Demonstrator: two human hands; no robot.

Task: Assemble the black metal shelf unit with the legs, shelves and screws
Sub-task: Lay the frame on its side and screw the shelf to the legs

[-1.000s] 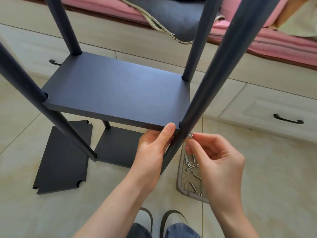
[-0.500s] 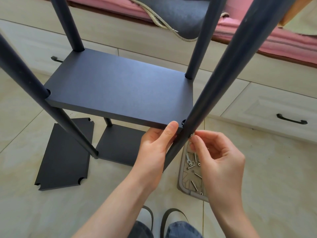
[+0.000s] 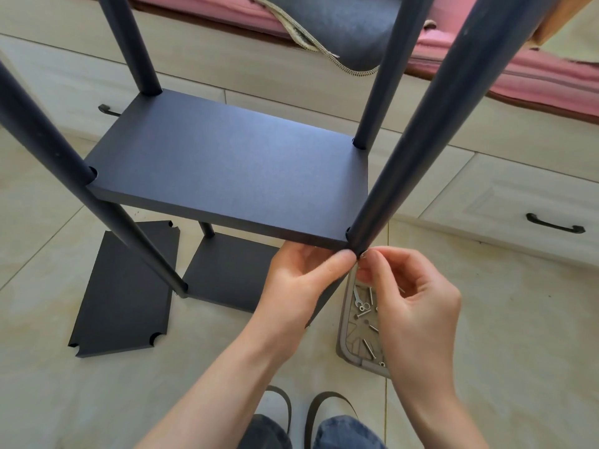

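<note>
A black shelf sits between black legs, above a lower shelf near the floor. My left hand grips the upper shelf's near right corner from below, thumb against its front edge. Beside it stands the near right leg. My right hand pinches a small silver screw against that leg just under the shelf corner. A grey tray with several screws and a small wrench lies on the floor under my right hand.
A loose black shelf panel lies flat on the tiled floor at the left. Cream drawers with dark handles run along the back. A pink cushion and a dark cloth lie above them. My feet show at the bottom.
My left thumb has slid right along the shelf edge toward the leg. My right hand's fingertips have moved up to the joint with the screw. The view has shifted slightly.
</note>
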